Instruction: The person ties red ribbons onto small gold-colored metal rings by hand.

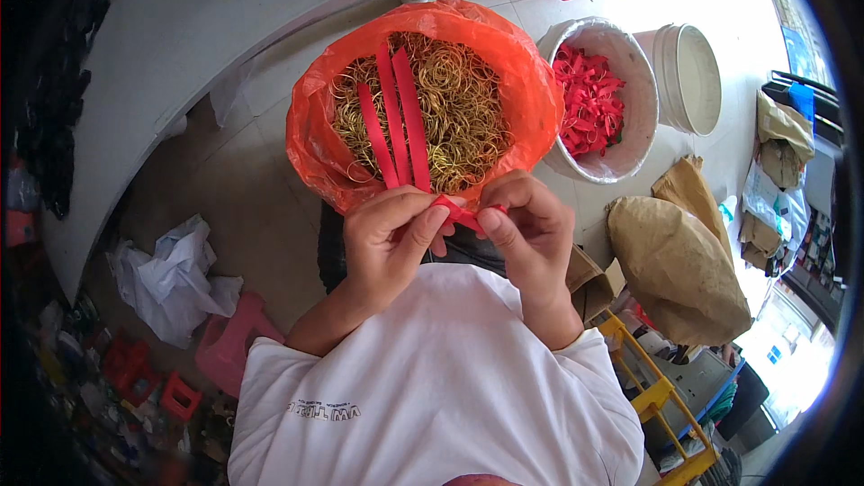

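Note:
Between my two hands, just in front of my shirt, a red ribbon [459, 213] is stretched and folded. My left hand [393, 225] pinches one part of it between thumb and fingers. My right hand [529, 219] pinches the other part close by. Several long red ribbon strips [411, 117] lie over a heap of thin gold rings [463, 94], their near ends reaching down to my left hand. The heap fills a container lined with an orange plastic bag [315, 94], right beyond my hands. My fingers hide part of the ribbon's fold.
A white bucket [650, 81] of red ribbon pieces stands right of the orange bag, with another pale bucket [702, 81] beyond it. Brown sacks [675, 261] and a yellow metal frame [666, 400] are at right. A grey table [171, 27] curves along the left; crumpled white plastic [175, 279] lies below.

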Motion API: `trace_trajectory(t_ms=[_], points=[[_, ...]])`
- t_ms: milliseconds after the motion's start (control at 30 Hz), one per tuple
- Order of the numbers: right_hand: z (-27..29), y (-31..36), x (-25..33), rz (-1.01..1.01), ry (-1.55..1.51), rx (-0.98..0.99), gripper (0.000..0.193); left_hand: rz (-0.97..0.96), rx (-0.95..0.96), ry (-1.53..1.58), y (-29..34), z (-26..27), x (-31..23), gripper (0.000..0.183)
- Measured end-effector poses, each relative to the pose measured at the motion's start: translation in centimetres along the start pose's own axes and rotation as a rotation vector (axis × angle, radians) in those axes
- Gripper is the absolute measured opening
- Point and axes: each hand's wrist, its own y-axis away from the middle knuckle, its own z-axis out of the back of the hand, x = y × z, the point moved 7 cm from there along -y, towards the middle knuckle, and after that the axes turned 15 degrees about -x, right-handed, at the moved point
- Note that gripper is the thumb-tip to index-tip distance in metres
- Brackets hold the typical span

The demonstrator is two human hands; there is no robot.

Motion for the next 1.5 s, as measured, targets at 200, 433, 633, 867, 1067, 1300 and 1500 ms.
trace_trajectory(t_ms=[200, 433, 633, 867, 1067, 1300, 1500], points=[[-0.2, -0.4, 1.1, 0.238, 0.171, -0.003, 0.012, 0.276, 0.048, 0.344, 0.2, -0.8, 1.6, 0.012], [-0.6, 0.6, 3.7, 0.811, 0.609, -0.256, 0.028, 0.244, -0.020, 0.346, 0.0, -0.6, 1.4, 0.011], [-0.7, 0.5, 3.6, 0.817, 0.564, -0.216, 0.023, 0.204, -0.007, 0.329, -0.1, -0.7, 1.2, 0.010], [0.2, 0.6, 3.5, 0.720, 0.460, -0.255, 0.016, 0.152, 0.003, 0.336, 0.0, -0.6, 1.1, 0.011], [0.4, -0.3, 0.7, 0.226, 0.132, -0.102, 0.010, 0.240, -0.018, 0.358, 0.1, -0.6, 1.6, 0.010], [-0.1, -0.4, -0.6, 0.014, -0.086, 0.031, 0.016, 0.373, 0.176, 0.380, 0.2, -1.2, 2.1, 0.008], [-0.4, -0.2, -1.5, -0.239, -0.333, 0.037, 0.015, 0.297, 0.223, 0.348, -0.1, -1.3, 1.3, 0.010]])
